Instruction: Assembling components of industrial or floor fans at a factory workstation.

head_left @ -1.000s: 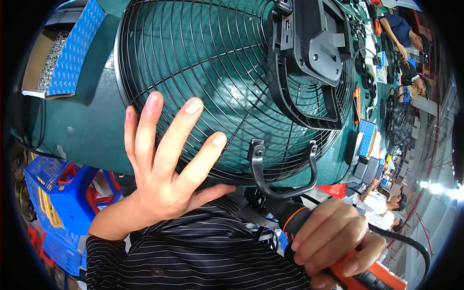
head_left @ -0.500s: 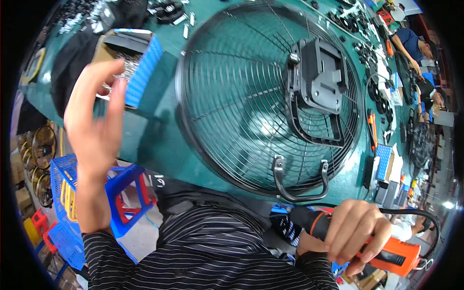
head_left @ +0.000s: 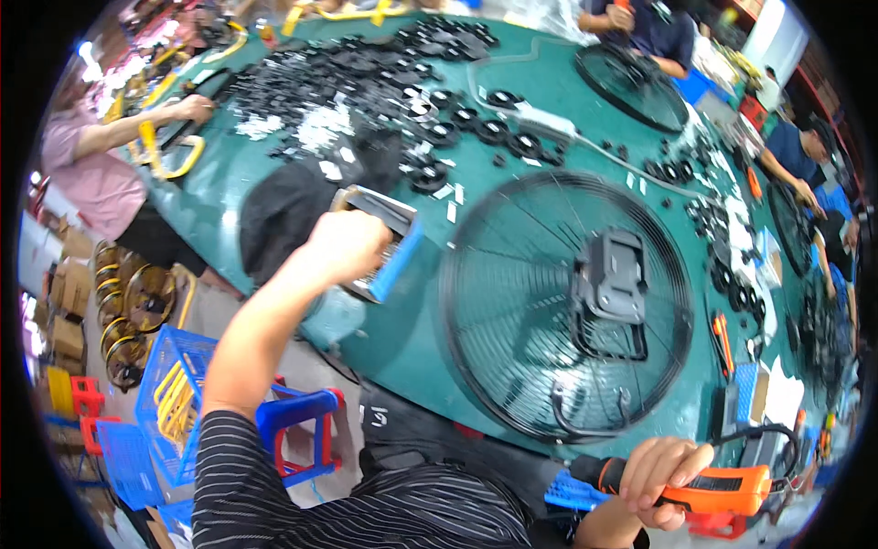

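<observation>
My left hand (head_left: 347, 245) reaches into a small blue cardboard box (head_left: 400, 265) of small metal pieces that look like screws. Its fingers curl down inside, their tips hidden by the hand. In my right hand (head_left: 660, 476) is an orange and black electric screwdriver (head_left: 739, 490), held level near the table's front edge with its cord at the right end. Between the hands lies a large round black fan (head_left: 508, 302), its wire grille facing up. A black plastic housing with a bracket (head_left: 617, 279) sits on the grille, and a curved black handle (head_left: 585, 432) is at the near rim.
Black and white small parts (head_left: 347, 82) cover the green table's far side. A black cloth (head_left: 283, 215) lies beside the box. An orange-handled tool (head_left: 722, 343) is right of the fan. A blue stool (head_left: 297, 412) and blue crate (head_left: 169, 403) stand below left. Other people work around the table.
The view has lifted, showing more of the table. My left hand has gone from spread fingers over the box to curled fingers inside it. My right hand still holds the electric screwdriver.
</observation>
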A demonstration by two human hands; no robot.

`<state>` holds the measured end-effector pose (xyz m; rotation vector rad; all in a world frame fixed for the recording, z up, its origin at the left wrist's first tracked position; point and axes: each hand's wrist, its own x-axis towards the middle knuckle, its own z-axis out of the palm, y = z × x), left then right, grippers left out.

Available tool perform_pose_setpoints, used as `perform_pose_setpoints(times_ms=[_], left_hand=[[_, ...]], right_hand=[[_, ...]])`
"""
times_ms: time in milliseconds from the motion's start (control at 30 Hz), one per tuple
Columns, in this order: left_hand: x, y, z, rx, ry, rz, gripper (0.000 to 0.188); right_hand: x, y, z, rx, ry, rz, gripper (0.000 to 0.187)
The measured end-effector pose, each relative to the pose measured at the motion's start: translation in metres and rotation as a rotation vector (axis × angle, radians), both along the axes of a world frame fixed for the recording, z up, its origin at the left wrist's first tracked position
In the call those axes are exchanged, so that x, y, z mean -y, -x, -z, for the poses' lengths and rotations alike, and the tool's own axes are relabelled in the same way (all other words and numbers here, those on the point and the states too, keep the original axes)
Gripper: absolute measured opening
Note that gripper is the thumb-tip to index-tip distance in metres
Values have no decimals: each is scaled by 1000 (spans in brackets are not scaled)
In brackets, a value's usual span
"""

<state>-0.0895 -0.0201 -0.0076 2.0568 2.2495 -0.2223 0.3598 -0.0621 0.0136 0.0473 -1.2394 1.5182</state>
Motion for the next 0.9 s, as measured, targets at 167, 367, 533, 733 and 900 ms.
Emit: perform_pose_setpoints(times_ms=[167,367,533,733,900], left_hand=[[-12,-7,12,-38,-22,37,16],[9,-7,22,79,-363,108,12],[84,-76,-8,613,-504,293,12],[140,-151,15,1313,-448,523,13],[152,-158,23,1320,-462,471,14]], right_hand=[[4,17,-1,-22,-3,-70,36],[22,26,-7,-20,103,-50,39],[28,55,-22,-129,128,302,42],[35,73,-35,-229,115,205,41],[41,75,-33,-211,130,160,40]])
